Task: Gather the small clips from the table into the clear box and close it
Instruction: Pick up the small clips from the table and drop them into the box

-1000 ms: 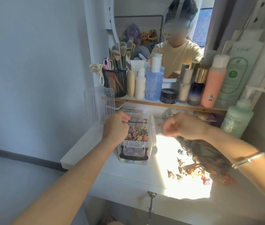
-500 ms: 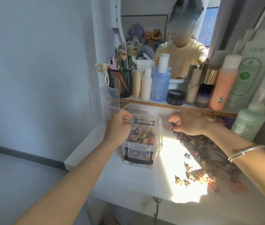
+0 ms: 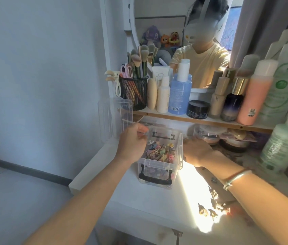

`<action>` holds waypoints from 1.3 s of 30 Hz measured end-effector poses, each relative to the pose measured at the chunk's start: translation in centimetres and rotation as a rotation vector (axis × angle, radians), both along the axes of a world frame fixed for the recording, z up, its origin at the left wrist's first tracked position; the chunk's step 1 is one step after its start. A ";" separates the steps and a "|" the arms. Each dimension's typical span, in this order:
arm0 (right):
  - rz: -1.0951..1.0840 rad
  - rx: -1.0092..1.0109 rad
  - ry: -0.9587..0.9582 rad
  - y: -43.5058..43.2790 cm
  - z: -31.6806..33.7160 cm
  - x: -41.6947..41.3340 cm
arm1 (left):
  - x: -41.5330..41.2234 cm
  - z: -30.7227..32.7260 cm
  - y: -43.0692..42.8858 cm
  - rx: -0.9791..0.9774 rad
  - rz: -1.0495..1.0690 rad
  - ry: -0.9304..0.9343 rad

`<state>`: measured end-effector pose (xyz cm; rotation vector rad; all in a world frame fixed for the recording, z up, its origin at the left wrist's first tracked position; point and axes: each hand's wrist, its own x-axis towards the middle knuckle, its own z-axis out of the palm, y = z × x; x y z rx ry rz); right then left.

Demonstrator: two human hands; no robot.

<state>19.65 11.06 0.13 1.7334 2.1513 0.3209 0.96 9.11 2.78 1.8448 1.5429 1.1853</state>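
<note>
The clear box with black handles stands open at the middle of the white table. A heap of colourful small clips lies inside it. My left hand grips the box's left rim, thumb at the back corner. My right hand is down on the table against the box's right wall. Its fingers are curled under, and what they hold is hidden. More loose clips lie in the sunlit patch at the front right. The clear lid leans upright behind my left hand.
A wooden shelf just behind the box carries bottles, a black jar and a mesh brush holder. A green pump bottle stands at the right. Jars sit under the shelf. The table's left edge is beside my left forearm.
My right hand has come down and left, from a raised fist to the table beside the box's right wall. My left hand has stayed on the box's left rim.
</note>
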 end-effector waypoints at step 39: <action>-0.110 -0.094 0.522 -2.3 1.3 3.0 | 0.8 0.5 -1.7 -0.053 -0.020 0.175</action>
